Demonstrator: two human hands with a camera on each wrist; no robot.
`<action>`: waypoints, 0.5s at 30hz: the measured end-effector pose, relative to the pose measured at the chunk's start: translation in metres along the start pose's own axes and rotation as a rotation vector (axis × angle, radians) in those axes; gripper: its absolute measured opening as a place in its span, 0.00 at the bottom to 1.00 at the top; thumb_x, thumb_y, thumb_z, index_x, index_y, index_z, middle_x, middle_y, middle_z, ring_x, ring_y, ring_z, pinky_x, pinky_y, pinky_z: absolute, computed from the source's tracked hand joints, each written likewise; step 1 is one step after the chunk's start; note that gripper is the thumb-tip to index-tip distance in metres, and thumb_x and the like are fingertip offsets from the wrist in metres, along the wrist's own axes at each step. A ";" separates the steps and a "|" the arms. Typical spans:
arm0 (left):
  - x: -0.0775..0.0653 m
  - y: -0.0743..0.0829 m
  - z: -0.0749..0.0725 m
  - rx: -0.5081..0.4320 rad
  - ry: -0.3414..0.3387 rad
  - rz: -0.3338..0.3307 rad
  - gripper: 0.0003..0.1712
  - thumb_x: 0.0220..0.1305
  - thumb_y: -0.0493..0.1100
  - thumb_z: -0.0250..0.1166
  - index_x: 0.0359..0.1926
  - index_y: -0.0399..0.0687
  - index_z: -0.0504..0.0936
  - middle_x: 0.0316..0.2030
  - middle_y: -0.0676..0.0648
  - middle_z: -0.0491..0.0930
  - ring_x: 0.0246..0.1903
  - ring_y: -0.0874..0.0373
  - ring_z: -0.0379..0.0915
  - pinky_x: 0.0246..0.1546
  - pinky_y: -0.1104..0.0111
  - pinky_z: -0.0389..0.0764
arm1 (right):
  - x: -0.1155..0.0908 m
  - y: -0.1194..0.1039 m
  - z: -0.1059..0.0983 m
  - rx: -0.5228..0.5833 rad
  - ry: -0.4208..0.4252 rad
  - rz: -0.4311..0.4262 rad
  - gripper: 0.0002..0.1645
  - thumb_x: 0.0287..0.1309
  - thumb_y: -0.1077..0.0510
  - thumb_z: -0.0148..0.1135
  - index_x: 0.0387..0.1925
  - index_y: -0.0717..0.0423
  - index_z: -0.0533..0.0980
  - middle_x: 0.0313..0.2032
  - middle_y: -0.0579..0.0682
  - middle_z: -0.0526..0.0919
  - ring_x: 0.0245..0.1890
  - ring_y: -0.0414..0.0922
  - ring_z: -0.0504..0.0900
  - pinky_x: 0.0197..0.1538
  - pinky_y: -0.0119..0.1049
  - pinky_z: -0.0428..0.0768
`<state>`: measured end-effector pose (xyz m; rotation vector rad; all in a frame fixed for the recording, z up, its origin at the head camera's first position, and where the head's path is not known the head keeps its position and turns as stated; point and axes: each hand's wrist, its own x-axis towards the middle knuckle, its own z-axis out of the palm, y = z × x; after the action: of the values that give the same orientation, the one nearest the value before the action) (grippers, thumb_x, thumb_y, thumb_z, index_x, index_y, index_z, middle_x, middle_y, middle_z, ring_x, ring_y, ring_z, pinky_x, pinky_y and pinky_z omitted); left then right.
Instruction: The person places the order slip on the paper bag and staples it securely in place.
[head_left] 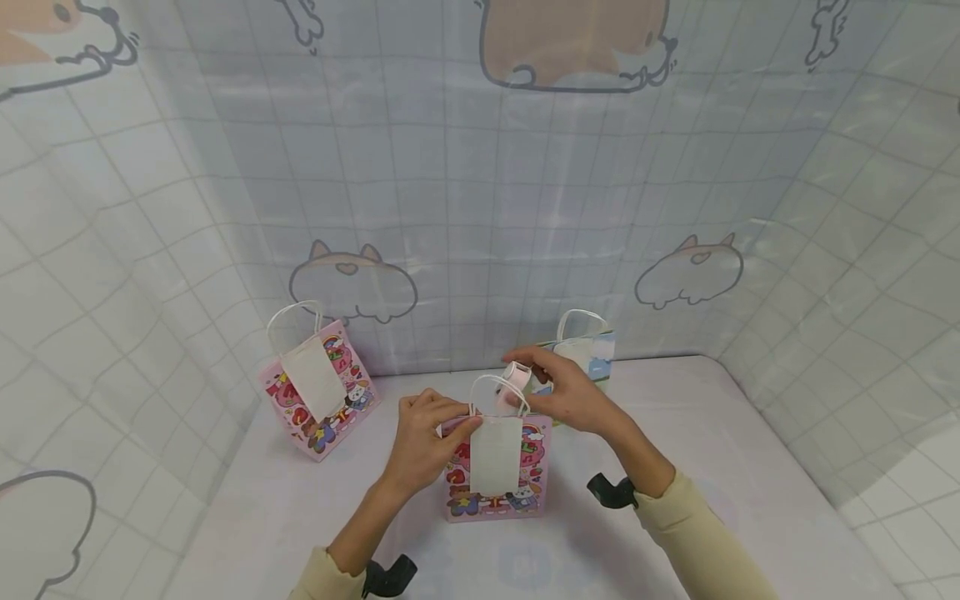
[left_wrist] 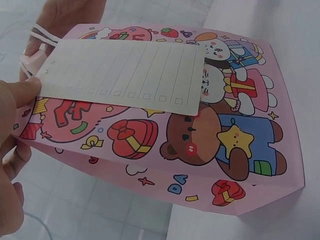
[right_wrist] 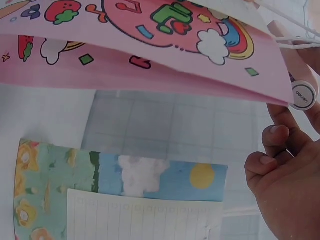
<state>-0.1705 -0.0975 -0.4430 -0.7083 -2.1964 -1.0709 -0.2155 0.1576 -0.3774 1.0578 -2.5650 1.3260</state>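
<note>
My left hand (head_left: 422, 437) pinches the top left edge of a pink cartoon paper gift bag (head_left: 532, 475) standing upright in the middle. Its thumb lies by the top of a white lined card (head_left: 495, 457) on the bag's front; checkboxes on the card show in the left wrist view. My right hand (head_left: 573, 393), behind the bag's top, holds a small pink-and-white cylinder (head_left: 516, 379) beside the white rope handle (head_left: 491, 379). A round white printed end (right_wrist: 303, 95) of the cylinder shows in the right wrist view. Its exact kind is unclear.
Another pink gift bag (head_left: 360, 398) with a white card leans at the back left. A blue-and-green landscape bag (head_left: 602, 367) stands at the back right, partly behind my right hand. A sheet with a grid and dog drawings (head_left: 450, 208) hangs around the white table (head_left: 300, 517).
</note>
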 end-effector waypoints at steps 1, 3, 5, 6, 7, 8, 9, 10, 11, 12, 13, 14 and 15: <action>0.000 0.000 0.000 0.004 0.003 0.002 0.06 0.57 0.46 0.76 0.37 0.55 0.91 0.32 0.61 0.87 0.37 0.66 0.69 0.47 0.56 0.56 | 0.000 -0.001 0.000 -0.001 -0.002 -0.005 0.30 0.60 0.49 0.71 0.63 0.43 0.74 0.46 0.41 0.79 0.40 0.46 0.70 0.41 0.38 0.70; 0.000 0.000 0.001 0.017 0.011 0.007 0.07 0.57 0.47 0.76 0.37 0.54 0.91 0.32 0.60 0.87 0.37 0.66 0.69 0.47 0.56 0.56 | -0.001 -0.003 0.001 -0.004 -0.007 -0.015 0.30 0.60 0.49 0.72 0.63 0.43 0.74 0.48 0.40 0.79 0.41 0.45 0.70 0.41 0.37 0.71; 0.000 0.000 0.001 0.026 0.019 0.010 0.08 0.57 0.47 0.76 0.38 0.54 0.91 0.32 0.59 0.87 0.36 0.66 0.69 0.47 0.56 0.56 | -0.001 -0.005 0.002 -0.002 -0.015 -0.022 0.30 0.60 0.49 0.72 0.63 0.42 0.74 0.47 0.39 0.79 0.41 0.45 0.70 0.41 0.37 0.72; 0.000 0.001 0.002 0.031 0.023 0.011 0.08 0.57 0.48 0.76 0.38 0.54 0.91 0.32 0.59 0.87 0.36 0.66 0.69 0.47 0.56 0.56 | -0.001 -0.006 0.003 -0.003 -0.019 -0.024 0.30 0.59 0.48 0.73 0.63 0.41 0.74 0.47 0.38 0.79 0.41 0.45 0.70 0.41 0.37 0.72; 0.000 0.001 0.002 0.036 0.028 0.012 0.08 0.57 0.48 0.76 0.38 0.53 0.91 0.32 0.59 0.87 0.36 0.65 0.69 0.47 0.56 0.57 | -0.001 -0.007 0.004 -0.006 -0.025 -0.025 0.30 0.59 0.48 0.73 0.63 0.42 0.74 0.47 0.38 0.79 0.41 0.44 0.70 0.41 0.38 0.72; 0.000 0.001 0.002 0.041 0.032 0.013 0.08 0.57 0.48 0.76 0.38 0.53 0.92 0.32 0.58 0.88 0.36 0.65 0.69 0.46 0.55 0.57 | -0.001 -0.008 0.005 -0.009 -0.031 -0.022 0.30 0.59 0.49 0.73 0.62 0.41 0.75 0.46 0.38 0.79 0.41 0.44 0.70 0.41 0.38 0.73; 0.000 0.001 0.002 0.045 0.037 0.014 0.08 0.57 0.48 0.77 0.38 0.53 0.92 0.32 0.58 0.88 0.36 0.65 0.68 0.46 0.55 0.57 | -0.001 -0.009 0.006 -0.009 -0.038 -0.020 0.30 0.59 0.50 0.72 0.62 0.41 0.75 0.47 0.38 0.79 0.41 0.44 0.70 0.41 0.40 0.73; 0.000 0.001 0.002 0.049 0.041 0.015 0.08 0.57 0.48 0.77 0.38 0.53 0.92 0.32 0.58 0.88 0.36 0.66 0.68 0.46 0.55 0.57 | -0.001 -0.010 0.007 -0.008 -0.045 -0.017 0.29 0.59 0.51 0.72 0.62 0.41 0.75 0.47 0.38 0.79 0.41 0.44 0.70 0.41 0.42 0.74; 0.000 0.001 0.003 0.051 0.046 0.016 0.08 0.56 0.48 0.77 0.38 0.53 0.92 0.32 0.58 0.88 0.36 0.66 0.68 0.46 0.55 0.57 | -0.001 -0.010 0.007 -0.007 -0.050 -0.017 0.29 0.59 0.52 0.72 0.62 0.41 0.75 0.47 0.39 0.79 0.41 0.44 0.70 0.41 0.44 0.74; 0.000 0.002 0.003 0.055 0.050 0.018 0.09 0.56 0.48 0.77 0.38 0.53 0.92 0.32 0.58 0.88 0.35 0.66 0.68 0.46 0.55 0.57 | -0.001 -0.011 0.008 -0.009 -0.054 -0.014 0.29 0.60 0.52 0.71 0.62 0.41 0.75 0.48 0.39 0.80 0.41 0.44 0.70 0.41 0.44 0.74; 0.000 0.002 0.003 0.057 0.053 0.021 0.09 0.56 0.47 0.77 0.38 0.52 0.92 0.32 0.58 0.88 0.35 0.66 0.69 0.46 0.55 0.57 | -0.002 -0.012 0.009 -0.012 -0.059 -0.013 0.29 0.60 0.53 0.71 0.62 0.41 0.75 0.49 0.39 0.80 0.41 0.44 0.70 0.41 0.45 0.75; 0.001 0.002 0.003 0.059 0.057 0.026 0.09 0.56 0.47 0.77 0.37 0.52 0.92 0.32 0.57 0.88 0.35 0.66 0.69 0.46 0.55 0.57 | -0.002 -0.012 0.010 -0.011 -0.063 -0.015 0.29 0.60 0.54 0.70 0.62 0.40 0.75 0.50 0.38 0.80 0.41 0.44 0.70 0.42 0.45 0.75; 0.001 0.002 0.003 0.062 0.060 0.029 0.09 0.55 0.47 0.77 0.37 0.52 0.92 0.32 0.57 0.88 0.35 0.65 0.68 0.46 0.55 0.57 | -0.002 -0.013 0.010 -0.009 -0.066 -0.018 0.29 0.60 0.54 0.70 0.62 0.41 0.75 0.52 0.38 0.79 0.41 0.44 0.70 0.42 0.45 0.75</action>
<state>-0.1703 -0.0938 -0.4430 -0.6698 -2.1522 -0.9929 -0.2034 0.1459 -0.3756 1.1395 -2.5987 1.2959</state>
